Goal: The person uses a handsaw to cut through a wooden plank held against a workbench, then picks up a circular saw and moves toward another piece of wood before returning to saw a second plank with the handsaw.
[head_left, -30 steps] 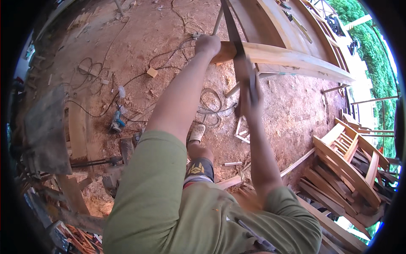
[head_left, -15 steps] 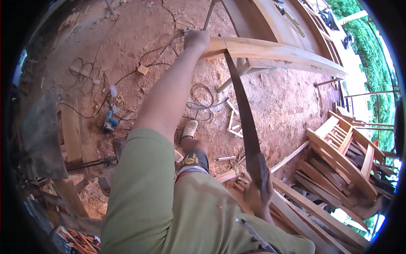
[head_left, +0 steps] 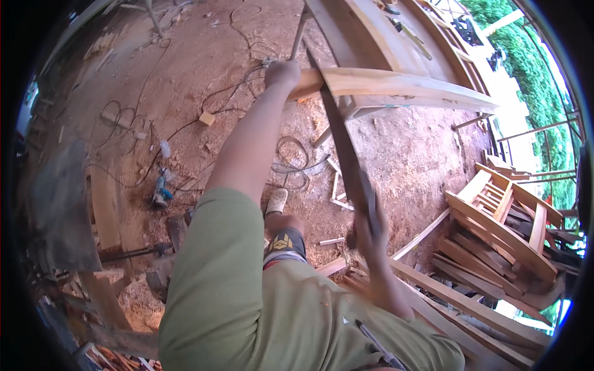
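A handsaw point(head_left: 342, 136) with a long dark blade crosses the near-left end of a curved wooden plank point(head_left: 402, 83). Its tip sticks out beyond the plank's far side. My right hand point(head_left: 372, 238) is closed round the saw's handle, with slight blur on the fingers. At the plank's left end, my left hand point(head_left: 283, 75) is closed on the wood; its fingertips are hidden behind the hand. The plank lies across the near end of a work table point(head_left: 365, 52), jutting out past its left side.
A blue power tool point(head_left: 162, 190) lies on the shavings-covered floor at left, among loose cables point(head_left: 294, 162). Stacked boards and a slatted wooden frame point(head_left: 504, 207) fill the lower right. A metal sheet point(head_left: 62, 207) stands at left. My shoe point(head_left: 277, 201) is below the plank.
My right hand has pushed the saw forward, away from my body, so the blade now reaches past the plank. My left hand still holds the plank's end; the whole view has shifted slightly.
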Tool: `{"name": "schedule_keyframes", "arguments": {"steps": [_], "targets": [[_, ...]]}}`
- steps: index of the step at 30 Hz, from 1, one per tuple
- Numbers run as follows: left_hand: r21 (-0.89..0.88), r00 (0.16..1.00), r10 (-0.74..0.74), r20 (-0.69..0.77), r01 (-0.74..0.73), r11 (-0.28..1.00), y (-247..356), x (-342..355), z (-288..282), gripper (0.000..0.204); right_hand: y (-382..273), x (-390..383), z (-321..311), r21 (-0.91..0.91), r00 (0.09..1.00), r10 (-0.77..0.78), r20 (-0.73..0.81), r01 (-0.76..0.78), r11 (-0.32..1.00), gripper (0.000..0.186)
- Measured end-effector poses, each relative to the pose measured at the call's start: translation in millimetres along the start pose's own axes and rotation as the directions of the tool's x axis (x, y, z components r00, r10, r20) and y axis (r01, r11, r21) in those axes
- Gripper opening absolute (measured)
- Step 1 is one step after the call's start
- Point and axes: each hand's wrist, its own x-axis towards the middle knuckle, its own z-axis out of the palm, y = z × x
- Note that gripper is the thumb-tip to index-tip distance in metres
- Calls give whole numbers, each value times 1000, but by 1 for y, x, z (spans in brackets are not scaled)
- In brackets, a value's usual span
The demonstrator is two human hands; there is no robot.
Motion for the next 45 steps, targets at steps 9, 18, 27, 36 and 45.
{"name": "schedule_keyframes", "arguments": {"steps": [9,18,27,36,45], "targets": [[-115,998,-65,-10,64,991,5,-18,13,53,26,103,42,37,923,-375,-84,379,925,59],[48,997,-69,-33,70,996,2,5,7,51,-39,111,27,48,954,-300,-9,300,953,64],[-13,1000,12,-16,-12,1000,-1,-7,18,50,38,-11,-21,-33,953,-303,27,303,952,63],[-141,998,-41,36,46,989,15,-8,13,55,-79,183,41,49,929,-362,-83,366,929,54],[-121,989,-147,18,148,982,13,-22,2,52,19,-105,-43,248,999,4,-35,4,969,63]]}}
